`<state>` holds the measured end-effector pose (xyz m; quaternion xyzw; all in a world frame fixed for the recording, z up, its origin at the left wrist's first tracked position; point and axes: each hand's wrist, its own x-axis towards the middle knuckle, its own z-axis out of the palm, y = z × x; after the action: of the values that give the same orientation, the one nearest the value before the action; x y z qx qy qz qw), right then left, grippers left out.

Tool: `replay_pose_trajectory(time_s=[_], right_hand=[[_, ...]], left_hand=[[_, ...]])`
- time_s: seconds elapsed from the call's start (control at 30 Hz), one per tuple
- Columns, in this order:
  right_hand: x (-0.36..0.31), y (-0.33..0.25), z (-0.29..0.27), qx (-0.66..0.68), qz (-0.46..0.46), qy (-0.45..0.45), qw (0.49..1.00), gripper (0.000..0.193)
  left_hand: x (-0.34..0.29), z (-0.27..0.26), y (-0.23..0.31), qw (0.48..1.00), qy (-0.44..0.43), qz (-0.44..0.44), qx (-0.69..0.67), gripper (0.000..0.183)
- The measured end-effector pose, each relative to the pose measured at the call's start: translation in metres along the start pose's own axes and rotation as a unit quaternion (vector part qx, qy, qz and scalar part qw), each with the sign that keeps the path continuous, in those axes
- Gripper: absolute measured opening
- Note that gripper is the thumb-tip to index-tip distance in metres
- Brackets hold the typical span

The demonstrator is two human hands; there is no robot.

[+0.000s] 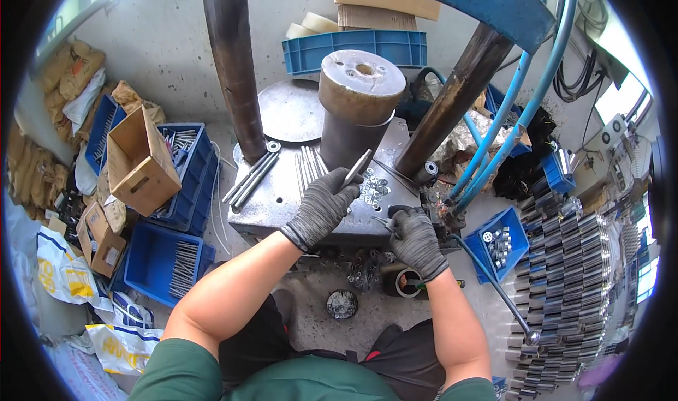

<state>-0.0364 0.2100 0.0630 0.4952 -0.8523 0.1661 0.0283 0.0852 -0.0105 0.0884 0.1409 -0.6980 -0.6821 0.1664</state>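
Observation:
My left hand (321, 207), in a grey knitted glove, is closed around a short metal rod (359, 166) that slants up and away from the fist. Gloved too, my right hand (418, 240) is at the front right edge of the metal press bed (272, 221). Its fingers are closed, and a small metal piece (382, 222) sticks out at their tips; I cannot tell its kind. Between the hands and the thick steel cylinder (357, 129) lies a pile of small shiny rings or nuts (374, 188). Several slim rods (308, 166) lie left of the pile.
Thicker rods (256, 182) lie at the bed's left. Two press columns (236, 69) rise behind. Blue bins stand at left (152, 260) and right (496, 244), the left one holding rods. Stacked metal tubes (572, 295) fill the far right. A lever bar (505, 298) juts out right.

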Motion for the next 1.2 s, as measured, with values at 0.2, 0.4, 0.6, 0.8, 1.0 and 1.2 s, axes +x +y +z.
replay_pose_trajectory(time_s=[0.2,0.4,0.6,0.8,1.0,1.2], right_hand=[[-0.015,0.015,0.004,0.080,0.003,0.077,0.994,0.031],[-0.009,0.000,0.003,0.001,-0.081,0.065,0.995,0.026],[-0.026,0.006,0.019,0.009,-0.090,0.093,0.992,0.027],[-0.038,0.005,0.028,0.167,0.069,0.188,0.965,0.017],[-0.045,-0.018,0.007,0.657,0.271,0.145,0.689,0.016],[-0.046,-0.037,-0.010,0.740,0.294,0.131,0.591,0.019]], left_hand=[[0.000,0.012,0.007,0.999,-0.021,-0.044,-0.006,0.024],[-0.004,0.020,0.012,0.998,-0.036,-0.041,-0.039,0.023],[-0.010,0.025,0.016,0.992,-0.041,-0.081,-0.092,0.022],[-0.011,0.031,0.006,0.994,-0.043,-0.076,-0.059,0.025],[-0.013,0.041,-0.014,0.987,-0.129,-0.044,0.086,0.028],[-0.022,0.056,-0.014,0.980,-0.190,-0.048,0.036,0.030]])
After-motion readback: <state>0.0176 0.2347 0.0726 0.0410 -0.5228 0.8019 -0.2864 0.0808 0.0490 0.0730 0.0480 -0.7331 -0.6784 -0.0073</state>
